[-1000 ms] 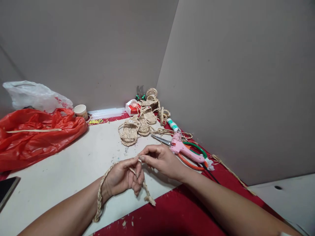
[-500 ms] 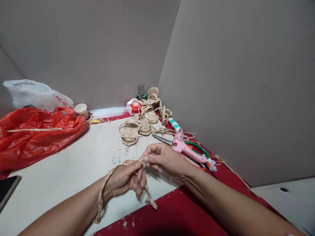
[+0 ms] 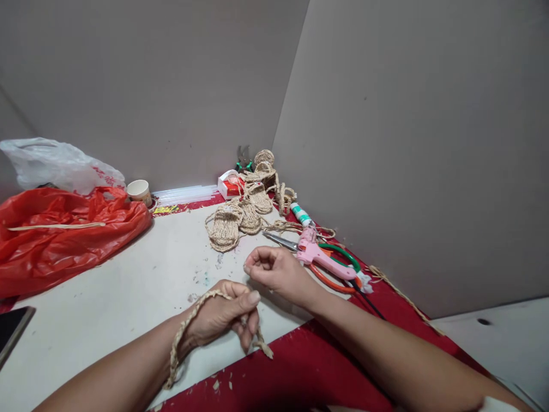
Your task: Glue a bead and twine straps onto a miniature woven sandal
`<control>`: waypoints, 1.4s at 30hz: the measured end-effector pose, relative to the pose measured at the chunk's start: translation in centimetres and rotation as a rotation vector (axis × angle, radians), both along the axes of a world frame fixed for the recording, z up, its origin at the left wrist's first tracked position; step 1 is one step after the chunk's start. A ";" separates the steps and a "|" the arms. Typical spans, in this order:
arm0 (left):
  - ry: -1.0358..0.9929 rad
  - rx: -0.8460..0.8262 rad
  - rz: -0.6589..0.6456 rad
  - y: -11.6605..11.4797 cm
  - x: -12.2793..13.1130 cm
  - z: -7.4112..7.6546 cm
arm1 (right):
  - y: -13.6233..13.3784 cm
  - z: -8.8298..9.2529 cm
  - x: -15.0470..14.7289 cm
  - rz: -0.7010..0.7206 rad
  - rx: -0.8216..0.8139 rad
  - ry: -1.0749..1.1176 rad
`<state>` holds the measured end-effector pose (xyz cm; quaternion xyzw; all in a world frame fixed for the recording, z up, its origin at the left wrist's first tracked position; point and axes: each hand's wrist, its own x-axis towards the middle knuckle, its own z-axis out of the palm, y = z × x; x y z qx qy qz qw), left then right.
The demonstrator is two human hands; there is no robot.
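My left hand (image 3: 223, 317) is closed around a braided straw cord (image 3: 175, 346). One length of the cord lies over the back of that hand and hangs down past the wrist; a short frayed end sticks out below the fingers. My right hand (image 3: 277, 273) is up and to the right, apart from the left, with thumb and index fingertips pinched together. Whatever may be in that pinch is too small to make out. Just beyond it lie a pink glue gun (image 3: 328, 262) and scissors, whose metal blades (image 3: 281, 240) point left.
Woven straw slippers (image 3: 225, 228) are piled toward the corner, near a red and white box (image 3: 230, 186) and green-handled pruners (image 3: 244, 160). Red plastic bag (image 3: 72, 229), paper cup (image 3: 139, 191) and clear sticks (image 3: 186, 195) stand left. Grey walls close the back and right.
My right hand has come away from the left fingertips, where the two had met, and moved slightly up. My left hand keeps the cord, its thumb now straighter.
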<state>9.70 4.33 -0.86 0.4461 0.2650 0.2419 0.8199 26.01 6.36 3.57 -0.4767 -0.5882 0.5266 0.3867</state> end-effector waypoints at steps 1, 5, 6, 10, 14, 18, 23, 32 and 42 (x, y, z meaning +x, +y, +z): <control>0.006 0.012 0.018 -0.1 0.1 0.2 | 0.1 -0.1 0.0 0.000 0.012 0.001; 0.007 0.077 0.341 0.2 0.2 0.9 | 0.4 -0.6 0.0 0.047 0.051 0.029; 0.010 0.094 0.421 0.3 0.1 1.0 | 0.3 -0.7 0.0 0.058 0.057 0.038; 0.036 0.159 0.534 0.8 -0.1 1.2 | 0.2 -1.3 -0.2 0.087 0.029 0.072; 0.095 0.236 0.582 0.6 -0.2 1.1 | 0.1 -1.7 -0.2 0.084 0.032 0.080; 0.117 0.273 0.597 0.7 -0.2 0.8 | 0.0 -1.4 -0.1 0.109 0.044 0.086; 0.055 0.234 0.629 1.0 -0.3 0.9 | -0.1 -0.9 -0.1 0.200 -0.119 0.126; 0.064 0.197 0.581 0.9 -0.5 1.4 | 1.0 0.3 1.6 0.189 -0.142 0.139; 0.171 0.204 0.820 3.3 -2.0 1.1 | 6.3 1.3 7.9 -0.690 0.273 0.065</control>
